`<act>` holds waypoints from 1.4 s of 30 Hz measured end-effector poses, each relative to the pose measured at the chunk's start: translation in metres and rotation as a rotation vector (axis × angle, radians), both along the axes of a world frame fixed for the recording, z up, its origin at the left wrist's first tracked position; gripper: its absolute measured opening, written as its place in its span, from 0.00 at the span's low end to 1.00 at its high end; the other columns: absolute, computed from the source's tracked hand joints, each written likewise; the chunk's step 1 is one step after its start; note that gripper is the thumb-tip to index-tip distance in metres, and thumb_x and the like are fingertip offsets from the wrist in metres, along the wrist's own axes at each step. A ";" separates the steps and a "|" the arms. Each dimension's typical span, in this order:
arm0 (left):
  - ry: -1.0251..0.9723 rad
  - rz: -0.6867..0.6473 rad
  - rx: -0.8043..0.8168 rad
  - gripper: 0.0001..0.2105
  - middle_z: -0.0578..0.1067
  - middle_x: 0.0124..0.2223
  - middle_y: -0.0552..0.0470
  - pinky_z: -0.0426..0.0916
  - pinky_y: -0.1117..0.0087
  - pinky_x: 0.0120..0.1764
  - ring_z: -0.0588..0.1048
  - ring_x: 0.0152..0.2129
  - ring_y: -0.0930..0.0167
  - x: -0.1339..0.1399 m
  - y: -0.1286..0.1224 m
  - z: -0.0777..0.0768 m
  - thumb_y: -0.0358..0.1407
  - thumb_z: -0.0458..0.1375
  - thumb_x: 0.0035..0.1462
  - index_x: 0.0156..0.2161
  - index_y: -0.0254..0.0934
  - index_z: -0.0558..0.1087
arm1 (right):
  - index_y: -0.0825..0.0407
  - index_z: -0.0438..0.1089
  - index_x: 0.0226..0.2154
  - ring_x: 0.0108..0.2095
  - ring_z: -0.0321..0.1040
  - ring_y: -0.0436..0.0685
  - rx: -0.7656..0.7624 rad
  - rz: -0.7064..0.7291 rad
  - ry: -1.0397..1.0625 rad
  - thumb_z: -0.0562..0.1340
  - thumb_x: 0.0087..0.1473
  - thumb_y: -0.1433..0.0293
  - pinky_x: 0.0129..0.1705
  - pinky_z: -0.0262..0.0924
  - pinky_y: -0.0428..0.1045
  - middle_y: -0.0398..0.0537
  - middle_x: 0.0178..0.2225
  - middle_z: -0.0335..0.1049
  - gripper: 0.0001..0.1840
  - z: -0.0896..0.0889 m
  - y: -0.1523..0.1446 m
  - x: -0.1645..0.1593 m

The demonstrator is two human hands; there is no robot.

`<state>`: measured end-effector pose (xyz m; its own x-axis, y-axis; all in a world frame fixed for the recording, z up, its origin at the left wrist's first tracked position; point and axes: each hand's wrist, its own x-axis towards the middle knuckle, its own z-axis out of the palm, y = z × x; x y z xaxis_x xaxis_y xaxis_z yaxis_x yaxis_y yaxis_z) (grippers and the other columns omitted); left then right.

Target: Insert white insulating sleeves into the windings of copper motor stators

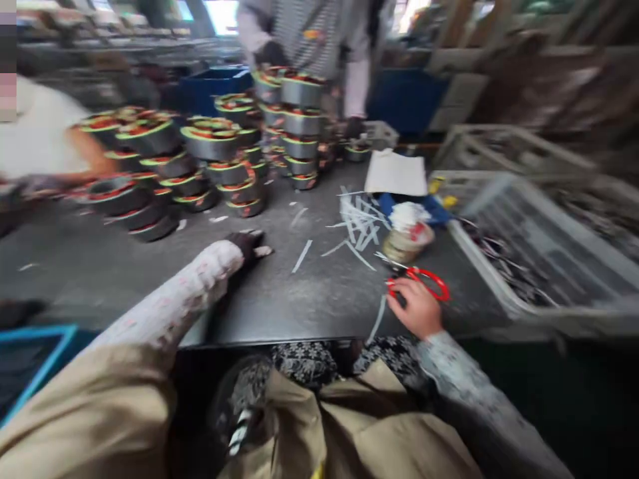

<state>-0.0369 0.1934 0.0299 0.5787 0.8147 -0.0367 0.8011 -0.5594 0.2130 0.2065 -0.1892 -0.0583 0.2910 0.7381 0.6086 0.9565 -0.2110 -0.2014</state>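
Observation:
My right hand (415, 308) is at the red-handled scissors (430, 282), its fingers closed over the near handle loop. The scissor blades point away to the left, beside a small round tub (407, 243). A pale strip (378, 320) hangs from near my right fingertips to the table's front edge. My left hand (250, 246), in a dark glove with bare fingertips, reaches low over the dark table (279, 303). Its fingers are stretched to the right, somewhat blurred, with nothing visible in them. A loose pale strip (301, 257) lies to its right.
Stacks of motor stators (212, 143) stand at the back left. Several pale strips (360, 216) lie in a pile near a white pad (396, 174). A plastic crate (529, 309) with dark parts sits at right. Another person (309, 40) stands opposite; another's arm (87, 150) shows at left.

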 end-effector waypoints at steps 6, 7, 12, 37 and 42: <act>0.119 -0.015 0.084 0.41 0.57 0.75 0.32 0.49 0.46 0.72 0.55 0.72 0.44 0.033 -0.021 -0.037 0.57 0.52 0.66 0.73 0.28 0.59 | 0.48 0.76 0.36 0.48 0.75 0.63 -0.135 -0.108 0.160 0.66 0.58 0.65 0.54 0.69 0.59 0.53 0.46 0.79 0.05 -0.005 0.003 0.002; 0.120 -0.006 0.084 0.40 0.57 0.75 0.33 0.48 0.47 0.72 0.55 0.72 0.45 0.040 -0.029 -0.040 0.56 0.52 0.66 0.73 0.28 0.59 | 0.48 0.76 0.35 0.48 0.74 0.63 -0.137 -0.109 0.172 0.66 0.58 0.65 0.53 0.69 0.59 0.53 0.46 0.79 0.05 -0.005 0.002 0.004; -0.105 -0.099 0.014 0.36 0.60 0.74 0.35 0.47 0.53 0.74 0.56 0.73 0.51 0.089 -0.072 -0.049 0.52 0.49 0.69 0.73 0.27 0.59 | 0.50 0.77 0.34 0.48 0.73 0.66 -0.105 -0.154 0.202 0.67 0.59 0.65 0.52 0.67 0.61 0.55 0.43 0.79 0.06 -0.002 0.000 0.029; -0.855 -0.520 0.080 0.33 0.66 0.69 0.34 0.63 0.47 0.69 0.66 0.67 0.52 0.190 -0.174 -0.086 0.50 0.60 0.64 0.68 0.34 0.65 | 0.55 0.76 0.46 0.55 0.71 0.65 0.104 -0.492 0.436 0.62 0.61 0.66 0.61 0.64 0.59 0.61 0.51 0.75 0.14 0.047 0.021 0.180; -0.902 -0.550 0.203 0.30 0.70 0.66 0.34 0.67 0.45 0.65 0.69 0.65 0.51 0.185 -0.172 -0.092 0.49 0.59 0.66 0.67 0.35 0.65 | 0.59 0.75 0.54 0.56 0.73 0.68 -0.026 -0.690 0.547 0.64 0.62 0.62 0.61 0.64 0.60 0.64 0.53 0.76 0.22 0.071 0.071 0.266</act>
